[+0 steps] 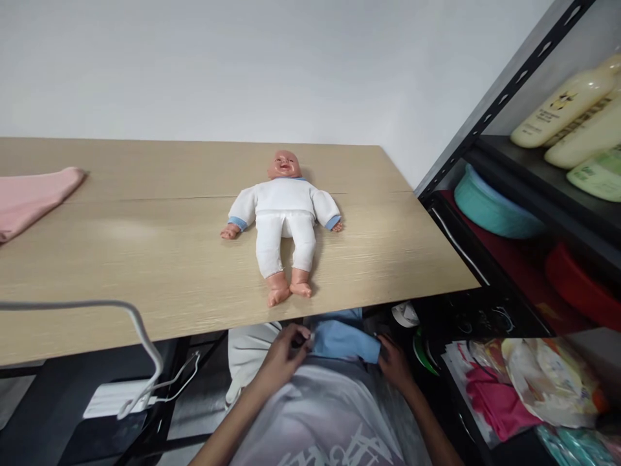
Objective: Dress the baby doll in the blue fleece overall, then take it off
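A light blue piece of cloth (pixel 344 340) lies stretched over my lap, below the table's front edge; what kind of garment it is, if any, I cannot make out. At its left end my left hand (pixel 286 353) pinches the fabric between thumb and fingers. Its other end is gripped by my right hand (pixel 394 364), whose fingertips are partly hidden. On the table, a baby doll (pixel 285 197) in a white top with blue cuffs and white trousers lies on its back, bare feet toward me, arms spread. Neither hand touches the doll.
The wooden table (pixel 184 259) meets a white wall. Pink fabric (pixel 36 197) lies at the left, near a grey cable (pixel 97 304) hanging to a white power strip (pixel 114 399). Right, a black shelf (pixel 538 171) holds bottles (pixel 565 107), a turquoise basin (pixel 495 204) and a red basin (pixel 579 285).
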The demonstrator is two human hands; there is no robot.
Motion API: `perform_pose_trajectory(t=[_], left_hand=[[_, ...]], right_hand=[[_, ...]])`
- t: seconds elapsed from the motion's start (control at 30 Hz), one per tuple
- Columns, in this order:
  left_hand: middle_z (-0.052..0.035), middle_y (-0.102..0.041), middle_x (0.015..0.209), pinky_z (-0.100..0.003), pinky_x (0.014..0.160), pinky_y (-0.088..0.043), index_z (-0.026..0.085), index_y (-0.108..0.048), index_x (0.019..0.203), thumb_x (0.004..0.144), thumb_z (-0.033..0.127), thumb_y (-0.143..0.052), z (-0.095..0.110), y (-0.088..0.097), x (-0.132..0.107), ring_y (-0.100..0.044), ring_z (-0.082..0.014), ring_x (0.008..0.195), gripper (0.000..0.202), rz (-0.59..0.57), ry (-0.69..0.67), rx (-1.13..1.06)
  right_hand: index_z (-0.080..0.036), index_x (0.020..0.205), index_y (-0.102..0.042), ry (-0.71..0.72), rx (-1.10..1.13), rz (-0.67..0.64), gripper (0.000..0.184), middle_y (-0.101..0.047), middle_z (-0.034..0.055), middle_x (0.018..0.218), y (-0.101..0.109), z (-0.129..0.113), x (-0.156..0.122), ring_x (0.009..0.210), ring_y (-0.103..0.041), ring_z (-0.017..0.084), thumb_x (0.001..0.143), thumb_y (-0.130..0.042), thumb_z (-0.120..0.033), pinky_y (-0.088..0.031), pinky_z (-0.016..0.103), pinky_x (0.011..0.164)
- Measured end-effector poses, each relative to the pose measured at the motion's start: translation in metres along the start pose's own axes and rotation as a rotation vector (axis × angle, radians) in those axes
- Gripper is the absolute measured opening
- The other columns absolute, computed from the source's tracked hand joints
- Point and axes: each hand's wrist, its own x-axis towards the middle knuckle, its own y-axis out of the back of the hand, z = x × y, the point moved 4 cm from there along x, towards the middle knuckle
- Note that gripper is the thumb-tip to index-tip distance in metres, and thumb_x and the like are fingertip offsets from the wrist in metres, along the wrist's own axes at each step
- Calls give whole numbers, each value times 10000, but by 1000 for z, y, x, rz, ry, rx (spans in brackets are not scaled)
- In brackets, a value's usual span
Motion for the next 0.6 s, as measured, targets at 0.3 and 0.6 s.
perform_pose_trajectory(t=[0.3,0.6], left_hand=[[-134,-747,1413,-573,1090,-611,296,-591,1464,866,594,-930,171,31,6,-720,-382,1288,750,-70,-416,114],[-46,-838,1126,-419,950,-678,262,-787,1210,1010,573,-795,241,140,83,-798,-301,1064,370,154,-427,-192]], right_hand=[[-248,982,-697,658,3,-326,167,-793,35,864,63,-221,153,796,-751,218,1128,-628,-286,-553,336,719],[-268,1123,-768,875,19,-166,169,-776,27,1042,100,-311,325,1012,-722,252,1075,-757,-430,-574,424,967]])
